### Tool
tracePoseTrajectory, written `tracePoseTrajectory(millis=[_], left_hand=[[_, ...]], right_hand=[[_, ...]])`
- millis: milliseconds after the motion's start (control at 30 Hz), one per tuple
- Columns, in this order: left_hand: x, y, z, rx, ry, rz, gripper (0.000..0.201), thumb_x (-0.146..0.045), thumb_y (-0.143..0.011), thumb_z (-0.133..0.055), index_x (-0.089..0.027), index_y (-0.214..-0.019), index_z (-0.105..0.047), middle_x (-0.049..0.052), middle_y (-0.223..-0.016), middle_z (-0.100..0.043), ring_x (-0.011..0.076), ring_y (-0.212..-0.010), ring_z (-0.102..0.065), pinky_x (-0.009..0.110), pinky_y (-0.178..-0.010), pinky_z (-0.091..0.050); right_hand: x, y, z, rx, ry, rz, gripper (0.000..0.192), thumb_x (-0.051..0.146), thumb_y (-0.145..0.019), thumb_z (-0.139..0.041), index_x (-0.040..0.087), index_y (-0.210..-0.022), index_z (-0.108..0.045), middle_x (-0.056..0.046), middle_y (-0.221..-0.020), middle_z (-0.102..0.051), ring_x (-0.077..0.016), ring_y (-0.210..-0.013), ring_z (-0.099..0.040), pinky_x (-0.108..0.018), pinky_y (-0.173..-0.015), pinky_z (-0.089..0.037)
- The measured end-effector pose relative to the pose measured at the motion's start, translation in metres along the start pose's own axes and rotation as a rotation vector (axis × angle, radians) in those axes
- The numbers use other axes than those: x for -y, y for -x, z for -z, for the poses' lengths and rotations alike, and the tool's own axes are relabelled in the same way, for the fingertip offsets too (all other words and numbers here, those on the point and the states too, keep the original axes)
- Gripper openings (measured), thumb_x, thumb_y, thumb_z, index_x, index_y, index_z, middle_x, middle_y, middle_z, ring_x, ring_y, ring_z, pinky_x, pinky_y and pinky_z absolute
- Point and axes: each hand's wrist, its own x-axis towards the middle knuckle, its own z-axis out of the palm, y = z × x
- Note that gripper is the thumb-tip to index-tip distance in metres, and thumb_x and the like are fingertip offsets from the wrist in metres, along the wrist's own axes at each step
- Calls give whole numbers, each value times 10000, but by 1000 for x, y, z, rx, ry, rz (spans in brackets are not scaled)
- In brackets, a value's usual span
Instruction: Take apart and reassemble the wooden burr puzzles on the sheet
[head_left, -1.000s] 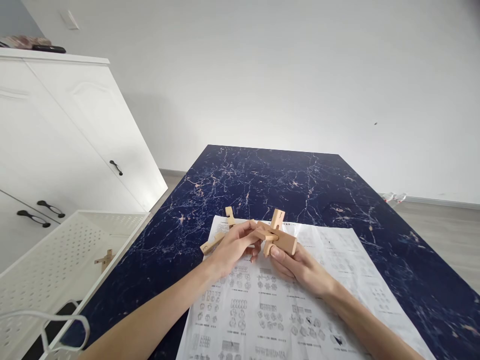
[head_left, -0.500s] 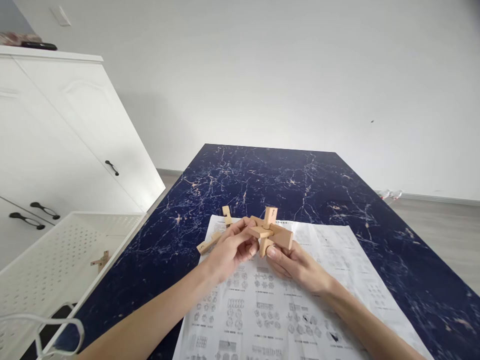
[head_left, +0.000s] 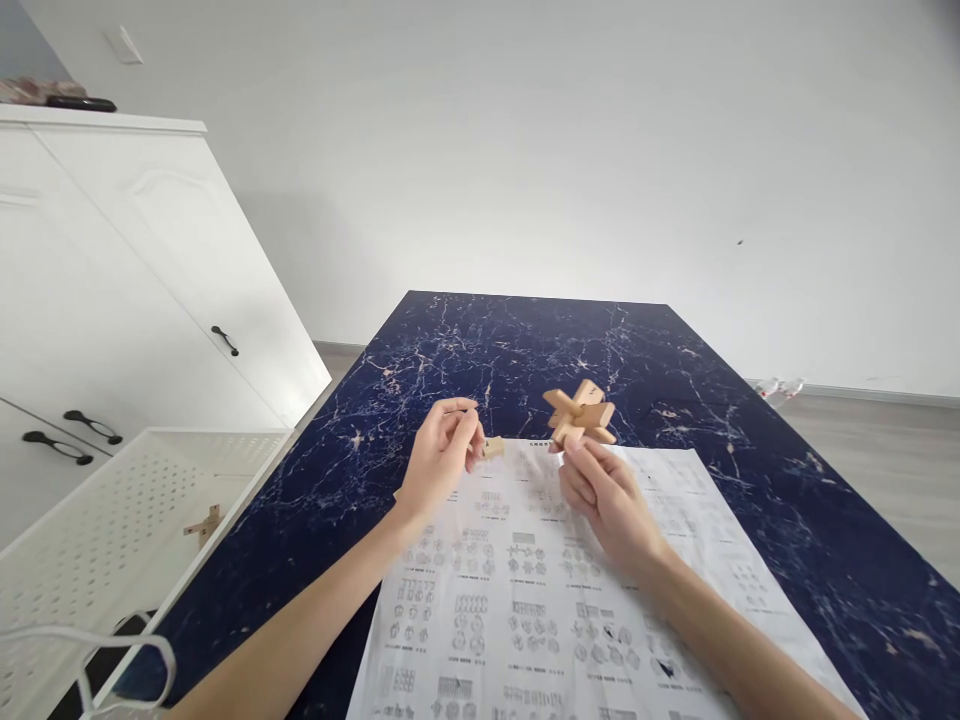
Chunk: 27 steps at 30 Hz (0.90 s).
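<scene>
Right hand (head_left: pixel 604 490): fingertips pinch the wooden burr puzzle (head_left: pixel 580 412) from below, holding it raised above the far edge of the instruction sheet (head_left: pixel 540 590).
Puzzle: crossed, interlocked light-wood bars, tilted, clear of the table.
Left hand (head_left: pixel 439 455): fingers curled, thumb and fingertips pressed together; a small wooden piece (head_left: pixel 493 447) pokes out on the thumb side, touching the fingers. Whether it is actually pinched cannot be told, since most of it is hidden.
Gap: the hands are apart, puzzle and small piece not touching.
Sheet: white, printed with rows of puzzle diagrams, flat on the dark blue marble table (head_left: pixel 525 350), under both forearms.
Left side: white perforated basket (head_left: pixel 112 510) beside the table edge, one wooden piece (head_left: pixel 202 523) inside. White cabinet (head_left: pixel 112 280) behind it.
</scene>
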Motion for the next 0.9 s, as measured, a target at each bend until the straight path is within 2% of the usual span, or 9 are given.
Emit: tracePoseTrajectory(millis=[67,133,200,300,433,600,733,833,900], left_hand=[[6,-4,6,-98,-388,-184,194,-379,-1066,-560,-211,-1152,-608,68,-1008,-703,203,-854,-671,342,-743,-571],[15,-7,10,-106,-524,-256,214,-369,-987,-675,-215,-1127,-625,108,-1124,-705,288,-1081,-663,467,-959,-564],[25,-8,13,-72,-615,-312,341,-416,-921,-771,-211,-1153,-628,141,-1208,-698,357,-1221,-623,559,-1079,-509],[38,-6,14,0,-890,-447,539,-514,-940,-769,-180,-1313,-570,212,-1388,-646,415,-1356,-578,612,-1142,-477],[47,-3,15,46,-1079,-460,694,-578,-966,-738,-135,-1438,-490,264,-1480,-607,450,-1419,-561,623,-1167,-479],[45,-5,16,77,-1086,-428,520,-475,-1043,-654,-145,-1412,-497,240,-1427,-649,426,-1351,-621,592,-1087,-542],[42,-4,14,124,-1050,-434,371,-367,-1084,-572,-200,-1404,-487,181,-1403,-668,366,-1301,-666,528,-1024,-580],[40,-2,11,156,-1038,-443,339,-312,-1088,-551,-229,-1410,-484,149,-1420,-659,320,-1237,-704,467,-980,-589],[38,0,10,129,-1063,-435,364,-343,-1073,-585,-198,-1398,-505,182,-1397,-662,367,-1253,-680,525,-1020,-551]], right_hand=[[-1,-5,5,-189,-12,41,484,621,-868,-873,168,-953,-727,112,-584,-306,-60,-493,-211,-197,-422,-216],[-1,-9,11,-303,-37,72,488,622,-839,-893,178,-933,-715,108,-594,-323,-58,-481,-249,-186,-401,-256],[-1,-12,17,-376,-74,77,462,600,-839,-897,194,-922,-694,104,-602,-355,-58,-467,-303,-181,-390,-305],[0,-13,22,-457,-155,59,407,544,-865,-886,219,-923,-647,101,-614,-405,-67,-463,-386,-180,-391,-367],[0,-16,20,-495,-209,43,357,479,-909,-843,231,-898,-587,102,-602,-432,-78,-468,-435,-177,-397,-397],[1,-16,15,-459,-275,-4,420,501,-928,-789,241,-800,-484,99,-593,-417,-83,-467,-426,-175,-385,-384],[2,-9,7,-382,-267,-37,419,532,-893,-808,234,-802,-528,89,-584,-442,-93,-447,-417,-195,-354,-334],[2,-1,-2,-202,-111,-28,415,563,-915,-796,231,-818,-568,70,-585,-495,-104,-455,-449,-212,-389,-343],[1,4,-7,-78,45,-11,442,605,-953,-753,231,-814,-564,62,-579,-518,-107,-466,-460,-222,-433,-363]])
